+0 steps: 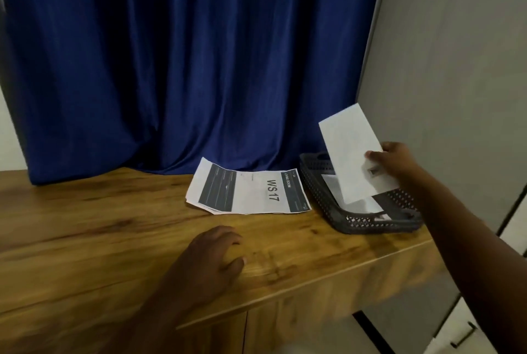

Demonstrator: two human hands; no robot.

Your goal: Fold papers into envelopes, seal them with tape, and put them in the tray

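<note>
My right hand (395, 161) grips a white folded envelope (350, 151) by its right edge and holds it tilted over the dark perforated tray (368, 221). The envelope's lower corner dips into the tray, where at least one other white envelope (330, 182) lies. A small stack of printed sheets (248, 189), the top one reading "WS 17", lies flat on the wooden table left of the tray. My left hand (215, 256) rests palm down on the table in front of the sheets, fingers loosely curled and holding nothing.
The wooden table (85, 234) stands against a blue curtain (185, 54). Its front edge runs diagonally at the lower right. A grey cabinet (456, 82) with dark handles stands to the right, just past the tray.
</note>
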